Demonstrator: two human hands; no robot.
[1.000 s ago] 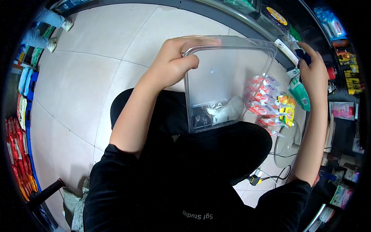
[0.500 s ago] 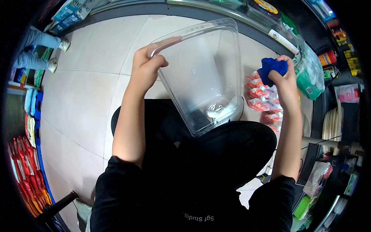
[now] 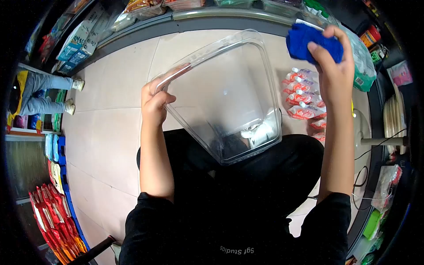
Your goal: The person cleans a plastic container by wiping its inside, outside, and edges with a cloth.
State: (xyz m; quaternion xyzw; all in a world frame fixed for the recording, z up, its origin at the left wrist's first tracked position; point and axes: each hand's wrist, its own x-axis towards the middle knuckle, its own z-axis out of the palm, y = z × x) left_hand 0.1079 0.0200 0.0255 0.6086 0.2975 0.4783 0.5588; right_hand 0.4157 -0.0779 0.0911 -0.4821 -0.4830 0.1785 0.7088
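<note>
A clear plastic bin (image 3: 271, 95) is tilted above my lap, its lower end close to my knees. My left hand (image 3: 155, 100) grips its rim at the left, thumb on the near side and fingers behind the wall. Up at the right, my right hand (image 3: 338, 57) pinches a folded blue cloth (image 3: 304, 42), held apart from the bin. Through the bin's lower wall a white item shows; whether it lies inside or behind cannot be made out. Just left of my right forearm, several pouches with white caps (image 3: 304, 95) stand in rows on the floor.
Shelves with packaged goods (image 3: 185, 4) curve along the far side. Red packets (image 3: 55, 221) stand at the left. Another person's legs (image 3: 48, 92) are at the upper left. A green-and-white bag (image 3: 364, 70), a pole (image 3: 384, 141) and black cables (image 3: 364, 176) are at the right.
My right hand has lifted the blue cloth upward, and more of the cloth is spread in view. The bin, still in my left hand, has turned slightly. The camera view has shifted.
</note>
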